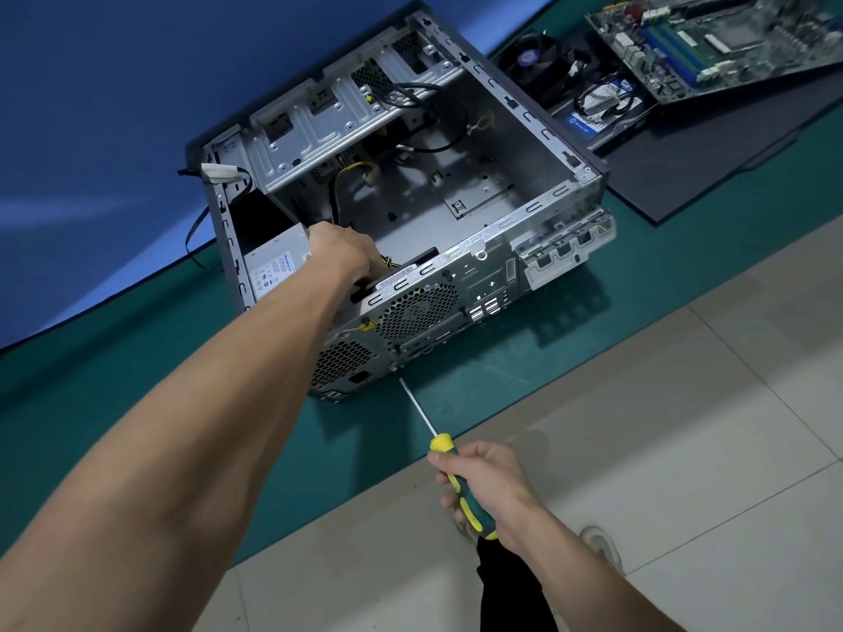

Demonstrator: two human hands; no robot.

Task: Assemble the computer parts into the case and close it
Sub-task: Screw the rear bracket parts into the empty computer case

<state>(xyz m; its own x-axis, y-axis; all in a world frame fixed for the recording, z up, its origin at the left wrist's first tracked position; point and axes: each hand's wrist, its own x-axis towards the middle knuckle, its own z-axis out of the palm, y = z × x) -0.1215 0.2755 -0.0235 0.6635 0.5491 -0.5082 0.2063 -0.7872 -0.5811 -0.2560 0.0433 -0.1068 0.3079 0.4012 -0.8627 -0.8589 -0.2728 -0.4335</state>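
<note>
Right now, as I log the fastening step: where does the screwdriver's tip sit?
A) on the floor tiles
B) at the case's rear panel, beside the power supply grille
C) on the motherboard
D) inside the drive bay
B: the right hand holds the screwdriver, its tip at the case rear panel's lower edge.

We see the open computer case (456,184) lying on its side on the green mat (114,380), its rear panel facing us. Our left hand (340,253) reaches over the case's near edge and presses down on the power supply (273,266) in the corner just below our knuckles. Our right hand (490,481) grips the yellow-and-green screwdriver (456,467), whose tip meets the rear panel just below our left wrist. Well beyond both hands, to the right, lie a motherboard (711,43), a cooling fan (531,57), a hard drive (602,111) and the dark side panel (730,143).
</note>
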